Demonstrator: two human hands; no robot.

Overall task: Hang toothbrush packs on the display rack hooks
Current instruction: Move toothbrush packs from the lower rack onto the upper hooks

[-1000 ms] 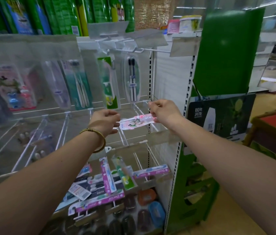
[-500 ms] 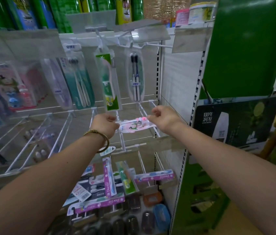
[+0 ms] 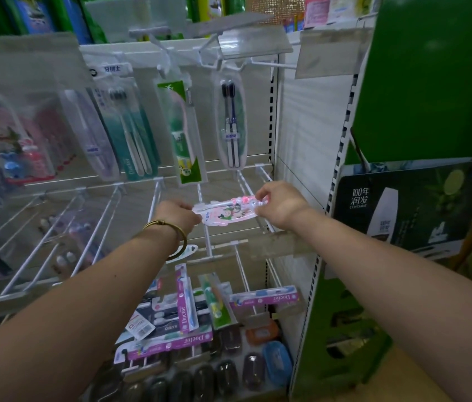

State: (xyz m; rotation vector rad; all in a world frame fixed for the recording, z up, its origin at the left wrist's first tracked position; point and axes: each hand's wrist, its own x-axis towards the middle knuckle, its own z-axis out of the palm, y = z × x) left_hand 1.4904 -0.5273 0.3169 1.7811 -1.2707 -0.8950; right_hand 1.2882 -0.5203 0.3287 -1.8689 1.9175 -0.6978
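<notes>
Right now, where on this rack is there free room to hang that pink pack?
The middle row's white hooks left of the pink pack look mostly bare. The top-row hook right of the black-brush pack also looks free. Crowded: the upper-left packs and the bottom heap.

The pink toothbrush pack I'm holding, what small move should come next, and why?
Probably tip the pink toothbrush pack upright and line its top end up with the bare white hook below. Left hand and right hand pinch its ends, it lies sideways, and it is on no hook yet.
</notes>
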